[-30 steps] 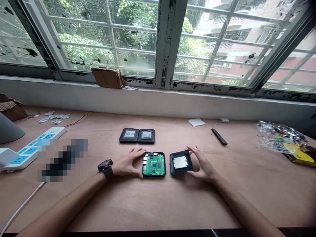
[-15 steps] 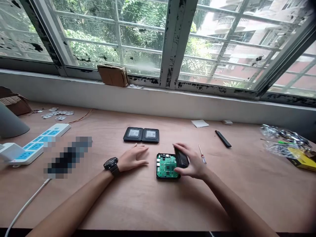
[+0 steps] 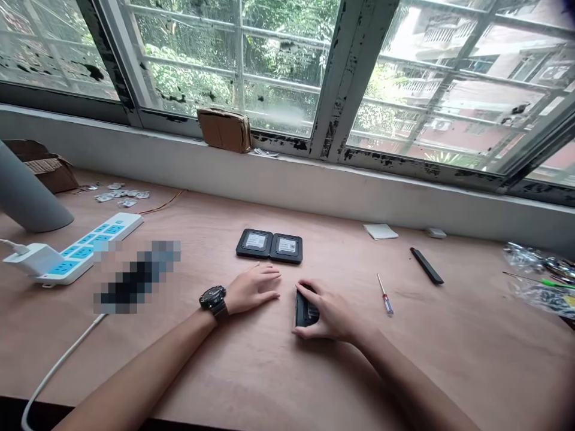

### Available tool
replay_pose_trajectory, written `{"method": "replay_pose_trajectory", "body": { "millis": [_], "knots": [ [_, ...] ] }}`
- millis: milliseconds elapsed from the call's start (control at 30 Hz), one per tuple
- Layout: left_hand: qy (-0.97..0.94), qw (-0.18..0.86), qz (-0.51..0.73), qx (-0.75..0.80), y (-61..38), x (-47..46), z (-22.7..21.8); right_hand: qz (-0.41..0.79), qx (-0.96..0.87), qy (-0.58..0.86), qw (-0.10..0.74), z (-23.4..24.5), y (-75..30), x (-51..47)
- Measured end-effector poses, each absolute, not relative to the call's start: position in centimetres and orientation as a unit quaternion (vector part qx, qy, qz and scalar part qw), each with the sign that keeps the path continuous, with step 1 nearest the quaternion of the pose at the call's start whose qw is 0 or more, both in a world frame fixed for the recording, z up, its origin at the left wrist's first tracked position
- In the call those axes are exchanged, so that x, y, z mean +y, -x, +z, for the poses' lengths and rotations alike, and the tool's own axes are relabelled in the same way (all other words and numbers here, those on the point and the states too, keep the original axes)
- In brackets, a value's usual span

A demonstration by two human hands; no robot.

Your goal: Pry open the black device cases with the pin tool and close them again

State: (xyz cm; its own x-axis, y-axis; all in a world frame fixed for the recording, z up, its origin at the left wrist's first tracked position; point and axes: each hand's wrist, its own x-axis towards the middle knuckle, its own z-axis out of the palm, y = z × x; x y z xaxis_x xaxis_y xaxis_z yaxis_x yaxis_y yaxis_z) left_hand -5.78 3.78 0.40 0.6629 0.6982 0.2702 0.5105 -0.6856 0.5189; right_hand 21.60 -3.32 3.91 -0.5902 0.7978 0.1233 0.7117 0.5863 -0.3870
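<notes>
My right hand point(image 3: 329, 311) lies over a small black device point(image 3: 302, 309) on the wooden table point(image 3: 251, 371), fingers curled down on its lid and pressing it; most of the device is hidden under the hand. My left hand point(image 3: 252, 288), with a black watch point(image 3: 214, 299) on the wrist, rests flat on the table just left of the device, fingers stretched out and holding nothing. Two closed black devices with white labels point(image 3: 269, 245) lie side by side just beyond my hands.
A small screwdriver point(image 3: 385, 294) lies right of my right hand, a black stick point(image 3: 426, 265) and a white pad point(image 3: 380, 231) farther back. A blue-and-white power strip point(image 3: 87, 245) sits left, clear bags of parts point(image 3: 536, 275) far right, a cardboard packet point(image 3: 224, 129) on the windowsill.
My right hand carried the black lid left over the green circuit board and set it down, so the board is now covered. My left hand let go and lies flat.
</notes>
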Motion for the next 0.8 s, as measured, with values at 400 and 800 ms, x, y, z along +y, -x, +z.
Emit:
{"method": "replay_pose_trajectory", "body": {
  "millis": [400,800],
  "knots": [
    [-0.897,0.178,0.241,0.325,5.79,3.84,-0.08,0.137,-0.881,0.434,0.13,4.25,-21.47,-3.51],
    [-0.9,0.169,0.245,0.32,5.9,3.98,-0.39,0.141,-0.885,0.416,0.153,3.78,-21.73,-3.41]
  ]
}}
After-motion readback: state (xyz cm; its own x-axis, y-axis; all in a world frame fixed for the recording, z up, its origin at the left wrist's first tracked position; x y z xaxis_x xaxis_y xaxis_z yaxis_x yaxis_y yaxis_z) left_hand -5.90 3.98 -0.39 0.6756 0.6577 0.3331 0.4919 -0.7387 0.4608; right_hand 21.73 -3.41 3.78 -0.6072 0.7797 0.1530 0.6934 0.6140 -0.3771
